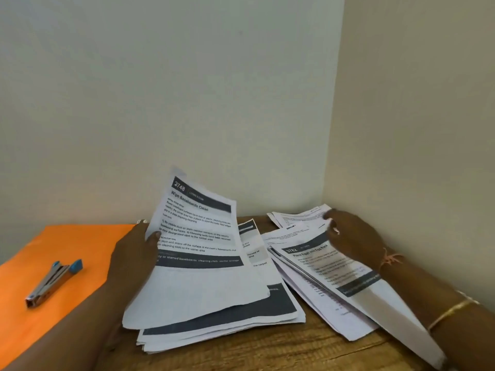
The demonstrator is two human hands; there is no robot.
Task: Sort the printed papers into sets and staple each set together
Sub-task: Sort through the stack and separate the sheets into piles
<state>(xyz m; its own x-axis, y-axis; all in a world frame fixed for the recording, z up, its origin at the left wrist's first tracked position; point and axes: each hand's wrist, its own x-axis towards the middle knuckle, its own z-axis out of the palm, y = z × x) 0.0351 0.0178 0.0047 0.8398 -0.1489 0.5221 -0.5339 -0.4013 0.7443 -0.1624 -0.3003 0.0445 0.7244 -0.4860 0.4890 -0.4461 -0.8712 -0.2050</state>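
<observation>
My left hand (134, 253) grips the left edge of a printed sheet headed "Wipe Baseboards Clean" (198, 253) and lifts it above a thick stack of printed papers (235, 317) on the wooden table. A second, looser pile of papers (316, 274) is spread to the right, its top sheet titled "Place Eggs into Egg Rack". My right hand (353, 236) rests over the far end of that pile, blurred, its fingers lying across the sheets. A silver stapler (52, 282) with blue ends lies on the orange sheet at the left, away from both hands.
An orange sheet (67, 242) covers the left part of the wooden table (267, 352). Pale walls meet in a corner right behind the papers. More sheets (300, 215) lie against that corner.
</observation>
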